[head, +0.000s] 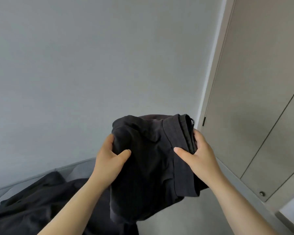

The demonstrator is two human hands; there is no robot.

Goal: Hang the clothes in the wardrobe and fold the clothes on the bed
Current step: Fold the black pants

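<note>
Dark folded garment (pixel 153 160) held up at centre frame, left hand (pixel 109 160) pinching its left edge, right hand (pixel 199 155) pinching its right hem, dark clothes (pixel 41 206) on bed (pixel 75 168) lower left, wardrobe doors (pixel 261 99) right

Soft, even light fills the frame, moderately bright, with no hard shadows or glare. The grey wall (pixel 75 65) reads flat and smooth. The dark garment (pixel 151 163) at 6 o'clock loses detail in its folds. Wide-angle distortion bows the wardrobe (pixel 261 99) at 3 o'clock and the bed (pixel 75 170) edge at 8 o'clock. Focus is slightly soft throughout.
</note>
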